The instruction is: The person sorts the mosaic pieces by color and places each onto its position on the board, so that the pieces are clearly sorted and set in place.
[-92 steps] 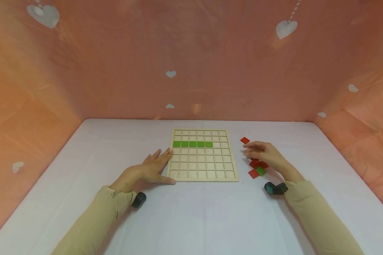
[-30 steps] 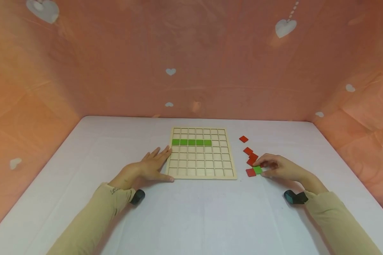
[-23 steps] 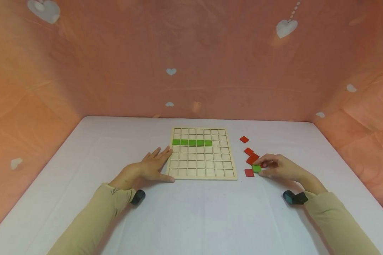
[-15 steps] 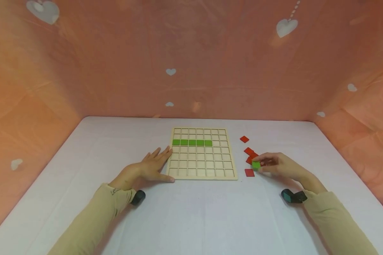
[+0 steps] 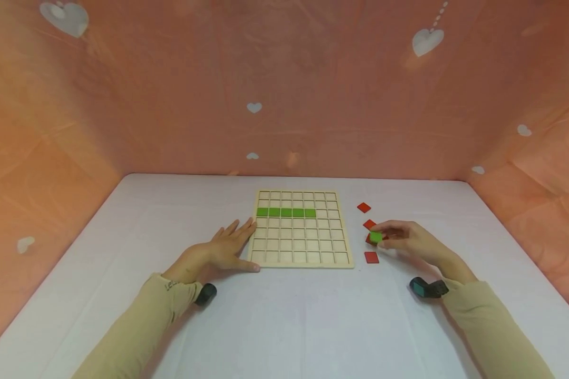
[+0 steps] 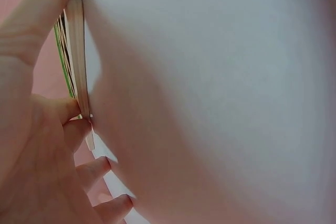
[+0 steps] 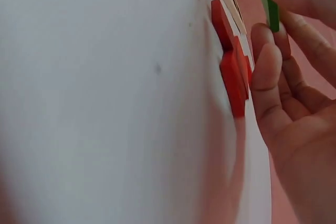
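One green square tile (image 5: 375,237) is raised, pinched by the right hand (image 5: 410,241) near red square tiles (image 5: 372,257). The left hand (image 5: 225,250), spread, touches the pale wooden grid board (image 5: 300,244). I judge this a transfer step; next, align over a vacant cell.

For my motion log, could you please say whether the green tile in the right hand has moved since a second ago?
Yes: against the board, the green tile has shifted up and left in the head view, nearer the board's right edge.
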Demonstrator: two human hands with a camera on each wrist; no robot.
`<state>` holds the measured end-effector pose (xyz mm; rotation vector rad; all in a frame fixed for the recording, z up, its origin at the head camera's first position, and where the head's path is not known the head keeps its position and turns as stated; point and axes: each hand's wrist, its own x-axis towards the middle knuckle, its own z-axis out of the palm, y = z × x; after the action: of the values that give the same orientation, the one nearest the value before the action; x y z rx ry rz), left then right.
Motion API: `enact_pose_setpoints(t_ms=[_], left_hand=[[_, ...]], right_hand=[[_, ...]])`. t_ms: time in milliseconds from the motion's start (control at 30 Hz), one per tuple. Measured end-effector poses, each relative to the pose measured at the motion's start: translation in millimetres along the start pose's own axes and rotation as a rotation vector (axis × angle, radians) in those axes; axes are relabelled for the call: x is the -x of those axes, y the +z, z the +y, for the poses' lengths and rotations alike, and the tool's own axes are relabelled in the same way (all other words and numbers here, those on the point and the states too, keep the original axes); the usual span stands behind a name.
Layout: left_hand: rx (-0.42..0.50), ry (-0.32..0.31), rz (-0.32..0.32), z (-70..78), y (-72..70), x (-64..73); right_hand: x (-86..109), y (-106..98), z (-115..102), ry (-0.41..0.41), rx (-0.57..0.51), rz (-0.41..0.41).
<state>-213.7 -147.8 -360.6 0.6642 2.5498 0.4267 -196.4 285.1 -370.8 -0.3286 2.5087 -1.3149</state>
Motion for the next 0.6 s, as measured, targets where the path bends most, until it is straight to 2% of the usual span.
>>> enact_pose_setpoints(t_ms=[200, 600], left_hand=[[-0.001, 0.002, -0.001, 0.4, 1.3, -0.2], [-0.007, -0.002, 0.009, -0.1, 0.5, 0.5]], right_hand=[[-8.2, 5, -6, -0.004, -0.032, 0.003], [-22.2, 14, -14, -0.019, -0.029, 0.03]])
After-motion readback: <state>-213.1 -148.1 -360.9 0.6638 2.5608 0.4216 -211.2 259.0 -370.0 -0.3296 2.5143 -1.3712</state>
